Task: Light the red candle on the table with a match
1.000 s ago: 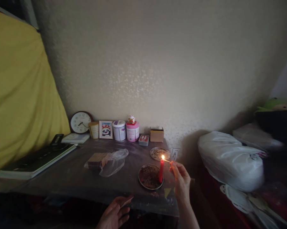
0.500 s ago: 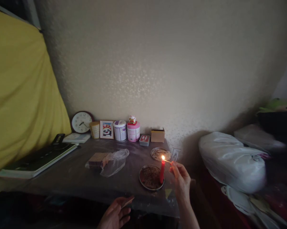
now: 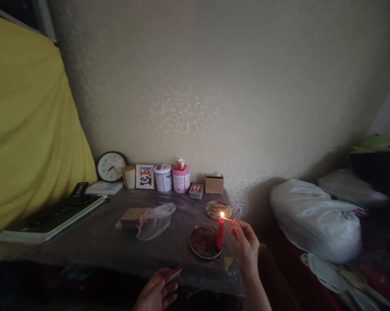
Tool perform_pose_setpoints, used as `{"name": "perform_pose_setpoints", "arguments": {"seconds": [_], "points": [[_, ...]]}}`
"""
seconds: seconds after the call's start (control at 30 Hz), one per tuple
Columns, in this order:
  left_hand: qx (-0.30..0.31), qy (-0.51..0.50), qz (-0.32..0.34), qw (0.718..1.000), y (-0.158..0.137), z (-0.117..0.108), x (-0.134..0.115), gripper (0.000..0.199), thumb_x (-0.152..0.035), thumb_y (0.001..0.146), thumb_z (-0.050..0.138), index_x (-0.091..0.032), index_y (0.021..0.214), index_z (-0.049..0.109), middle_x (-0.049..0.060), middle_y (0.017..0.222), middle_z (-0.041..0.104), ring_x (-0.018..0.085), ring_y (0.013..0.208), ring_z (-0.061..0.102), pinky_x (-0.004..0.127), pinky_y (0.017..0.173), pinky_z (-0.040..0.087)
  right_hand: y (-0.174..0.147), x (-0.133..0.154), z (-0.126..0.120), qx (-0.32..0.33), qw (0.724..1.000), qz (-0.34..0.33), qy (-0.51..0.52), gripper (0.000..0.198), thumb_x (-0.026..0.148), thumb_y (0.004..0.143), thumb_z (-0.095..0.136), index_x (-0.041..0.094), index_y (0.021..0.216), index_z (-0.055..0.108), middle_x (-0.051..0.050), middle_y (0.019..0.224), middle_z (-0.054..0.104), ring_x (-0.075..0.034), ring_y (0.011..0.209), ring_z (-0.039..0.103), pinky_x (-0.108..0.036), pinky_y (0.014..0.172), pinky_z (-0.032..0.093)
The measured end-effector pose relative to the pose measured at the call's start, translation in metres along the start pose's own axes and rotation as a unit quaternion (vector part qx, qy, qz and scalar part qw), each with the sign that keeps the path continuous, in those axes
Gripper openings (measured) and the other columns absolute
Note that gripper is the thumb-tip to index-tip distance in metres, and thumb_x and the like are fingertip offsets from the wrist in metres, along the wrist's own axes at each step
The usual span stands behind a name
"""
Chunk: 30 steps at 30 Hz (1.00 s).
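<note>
My right hand (image 3: 246,242) pinches a thin match (image 3: 227,219) whose far tip meets the flame on top of a red candle (image 3: 220,233). The candle stands upright at the right edge of a round metal dish (image 3: 201,252) filled with dark material, on a dark table (image 3: 94,242). My left hand (image 3: 157,290) is low at the table's front edge, fingers curled around a small flat box (image 3: 173,274).
A second dish (image 3: 214,209) of sticks lies behind the candle. A plastic bag with a brown block (image 3: 139,218) rests mid-table. A clock (image 3: 109,166), picture frame, tins and small boxes line the wall. A white plastic bag (image 3: 314,218) bulges at the right; yellow cloth hangs left.
Almost nothing has moved; the match stays at the candle's flame and both hands hold their places. The view has shifted very slightly.
</note>
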State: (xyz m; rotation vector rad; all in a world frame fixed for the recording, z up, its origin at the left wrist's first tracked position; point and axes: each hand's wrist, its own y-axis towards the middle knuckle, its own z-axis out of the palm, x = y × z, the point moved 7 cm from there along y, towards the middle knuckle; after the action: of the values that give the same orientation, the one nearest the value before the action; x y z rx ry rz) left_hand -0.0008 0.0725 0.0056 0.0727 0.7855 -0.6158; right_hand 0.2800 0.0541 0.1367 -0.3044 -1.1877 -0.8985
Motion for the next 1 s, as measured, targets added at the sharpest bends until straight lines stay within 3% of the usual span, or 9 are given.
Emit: {"name": "perform_pose_setpoints", "arguments": {"seconds": [0.4, 0.6, 0.7, 0.8, 0.9, 1.0], "points": [[-0.002, 0.011, 0.007, 1.000, 0.001, 0.000, 0.000, 0.024, -0.036, 0.067, 0.072, -0.026, 0.089, 0.068, 0.004, 0.119, 0.066, 0.019, 0.089, 0.062, 0.033, 0.079, 0.045, -0.003, 0.009, 0.001, 0.011, 1.000, -0.003, 0.015, 0.024, 0.034, 0.061, 0.075, 0.016, 0.074, 0.065, 0.003, 0.065, 0.061, -0.012, 0.059, 0.055, -0.022, 0.058, 0.045], [0.010, -0.003, 0.001, 1.000, 0.004, -0.001, 0.002, 0.022, -0.034, 0.068, 0.072, -0.026, 0.087, 0.068, 0.003, 0.116, 0.067, 0.019, 0.088, 0.063, 0.034, 0.080, 0.046, 0.000, 0.009, -0.001, 0.027, 0.998, 0.021, 0.057, 0.020, 0.029, 0.062, 0.077, 0.017, 0.072, 0.065, 0.005, 0.060, 0.060, -0.007, 0.058, 0.052, -0.016, 0.056, 0.043], [0.009, -0.004, -0.001, 1.000, 0.003, 0.000, 0.002, 0.021, -0.035, 0.067, 0.073, -0.026, 0.086, 0.068, 0.002, 0.115, 0.068, 0.018, 0.088, 0.063, 0.033, 0.079, 0.046, 0.007, 0.027, -0.005, 0.038, 0.993, 0.034, 0.103, 0.023, 0.030, 0.060, 0.079, 0.017, 0.070, 0.062, 0.006, 0.062, 0.058, -0.006, 0.056, 0.051, -0.015, 0.055, 0.044], [0.007, -0.007, -0.006, 1.000, 0.002, 0.001, 0.002, 0.023, -0.036, 0.066, 0.073, -0.026, 0.086, 0.068, 0.002, 0.115, 0.068, 0.019, 0.088, 0.063, 0.033, 0.079, 0.046, 0.012, 0.063, -0.011, 0.071, 0.984, 0.048, 0.155, 0.028, 0.037, 0.060, 0.077, 0.019, 0.066, 0.057, 0.007, 0.060, 0.052, -0.005, 0.049, 0.047, -0.015, 0.047, 0.043], [0.007, -0.009, -0.011, 1.000, 0.003, 0.001, 0.004, 0.026, -0.036, 0.063, 0.075, -0.026, 0.086, 0.069, 0.002, 0.115, 0.068, 0.020, 0.088, 0.063, 0.034, 0.080, 0.046, 0.017, 0.098, -0.022, 0.105, 0.965, 0.016, 0.242, 0.028, 0.037, 0.065, 0.074, 0.020, 0.064, 0.052, 0.011, 0.055, 0.044, -0.001, 0.043, 0.037, -0.008, 0.043, 0.035], [0.002, -0.003, -0.012, 1.000, 0.004, -0.001, 0.005, 0.024, -0.035, 0.064, 0.075, -0.026, 0.086, 0.069, 0.003, 0.114, 0.069, 0.020, 0.088, 0.063, 0.034, 0.080, 0.046, 0.030, 0.105, -0.038, 0.093, 0.987, -0.052, 0.123, 0.025, 0.040, 0.070, 0.066, 0.021, 0.058, 0.054, 0.011, 0.048, 0.048, -0.003, 0.039, 0.037, -0.010, 0.039, 0.034]]}}
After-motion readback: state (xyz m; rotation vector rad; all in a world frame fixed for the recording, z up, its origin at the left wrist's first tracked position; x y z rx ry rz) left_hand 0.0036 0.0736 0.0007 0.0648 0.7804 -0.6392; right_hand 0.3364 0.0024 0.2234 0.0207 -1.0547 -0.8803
